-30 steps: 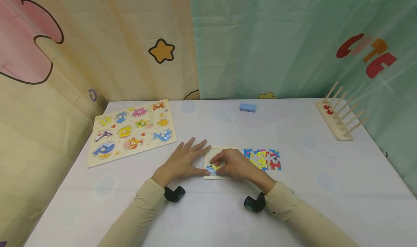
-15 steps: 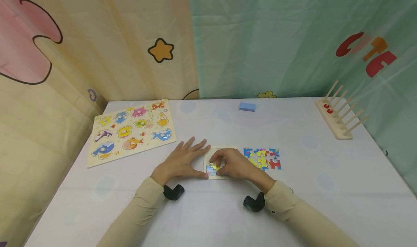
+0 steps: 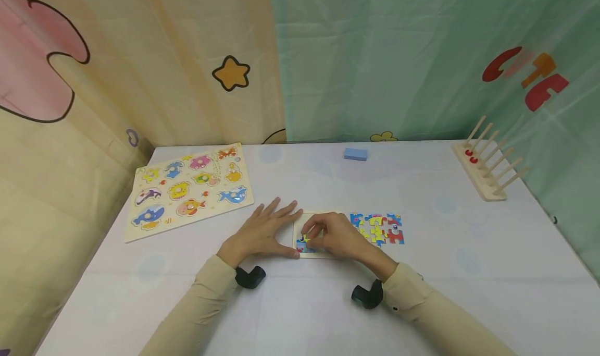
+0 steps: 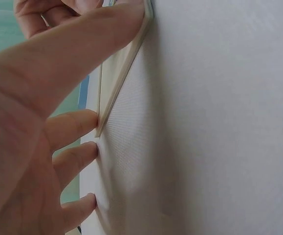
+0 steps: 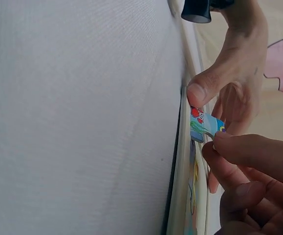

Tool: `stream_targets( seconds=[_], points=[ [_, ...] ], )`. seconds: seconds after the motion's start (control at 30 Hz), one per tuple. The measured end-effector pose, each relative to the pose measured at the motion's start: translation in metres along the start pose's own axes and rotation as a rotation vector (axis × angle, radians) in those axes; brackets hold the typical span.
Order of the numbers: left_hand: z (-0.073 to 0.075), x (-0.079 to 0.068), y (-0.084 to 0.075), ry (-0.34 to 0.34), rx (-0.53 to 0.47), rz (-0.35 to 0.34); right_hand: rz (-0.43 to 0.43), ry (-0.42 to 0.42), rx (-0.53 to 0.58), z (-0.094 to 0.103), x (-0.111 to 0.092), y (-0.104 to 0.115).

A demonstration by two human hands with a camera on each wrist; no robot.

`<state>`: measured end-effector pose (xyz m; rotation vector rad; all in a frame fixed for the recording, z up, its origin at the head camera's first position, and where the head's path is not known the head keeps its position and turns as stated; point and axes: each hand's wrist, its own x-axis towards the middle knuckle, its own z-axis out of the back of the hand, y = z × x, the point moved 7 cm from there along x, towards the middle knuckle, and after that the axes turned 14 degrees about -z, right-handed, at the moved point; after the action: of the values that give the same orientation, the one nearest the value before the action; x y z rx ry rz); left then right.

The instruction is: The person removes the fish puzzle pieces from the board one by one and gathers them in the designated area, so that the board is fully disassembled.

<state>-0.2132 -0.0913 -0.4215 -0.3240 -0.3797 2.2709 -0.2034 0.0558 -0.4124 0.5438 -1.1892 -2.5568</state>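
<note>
Head view: right grip (image 3: 335, 236) pinches a puzzle piece (image 5: 204, 125) at the tray's (image 3: 307, 218) corner and hides some loose pieces (image 3: 395, 236); left grip (image 3: 264, 236), spread, touches the tray. Blue block (image 3: 355, 155) and animal board (image 3: 217, 206) lie farther off.

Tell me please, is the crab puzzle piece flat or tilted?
Tilted: the crab puzzle piece slants up from the wooden frame, its raised edge pinched by the right hand.

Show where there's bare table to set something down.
Bare: between the blue block and puzzle tray; from the puzzle pieces rightward to the peg rack; between the sleeves. Crowded: the puzzle tray, with left hand and right hand at it.
</note>
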Motion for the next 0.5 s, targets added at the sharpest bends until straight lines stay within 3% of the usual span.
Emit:
stream_targets(
  seconds=[0.5],
  points=[
    [0.000,-0.001,0.001,-0.006,-0.015,-0.005,-0.129,-0.041,0.126,0.006,-0.003,-0.011]
  ],
)
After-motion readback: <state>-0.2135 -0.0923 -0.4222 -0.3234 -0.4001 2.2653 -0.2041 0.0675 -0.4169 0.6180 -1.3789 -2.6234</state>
